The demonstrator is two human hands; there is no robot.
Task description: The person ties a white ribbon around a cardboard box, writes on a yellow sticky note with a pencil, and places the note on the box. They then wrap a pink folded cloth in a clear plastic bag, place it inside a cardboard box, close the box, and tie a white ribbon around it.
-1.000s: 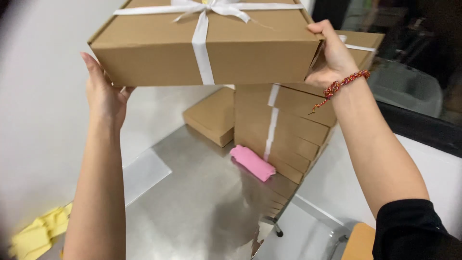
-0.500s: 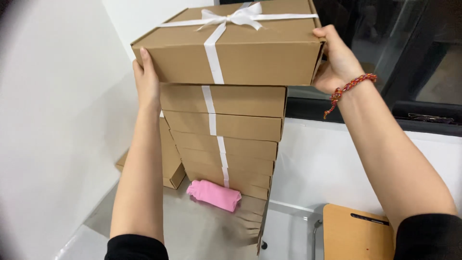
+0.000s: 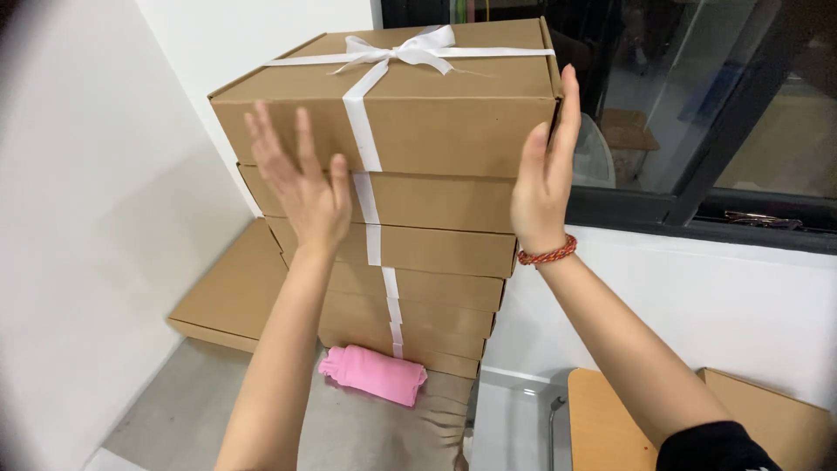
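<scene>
We are looking at a tall stack of brown cardboard boxes (image 3: 410,288), and everything below is placed relative to it. The top box (image 3: 392,113) is sitting squarely on the stack, its edges lining up with those beneath, so it seems to be resting on its own weight rather than on us. A white ribbon (image 3: 370,166) is running down the front of the stack and is tied in a bow (image 3: 410,48) on the top box's lid.

We are holding our left hand (image 3: 301,187) flat and wide open in front of the top box's face, fingers spread; whether it is touching the cardboard we cannot tell. Our right hand (image 3: 545,179), a red braided bracelet (image 3: 547,255) at its wrist, is equally open, palm facing the box's right corner, gripping nothing.

At the foot of the stack a rolled pink cloth (image 3: 373,373) is lying against the lowest box. To the stack's left a flat cardboard box (image 3: 231,292) is lying low. To its right a dark window frame (image 3: 697,209) is running along the wall.
</scene>
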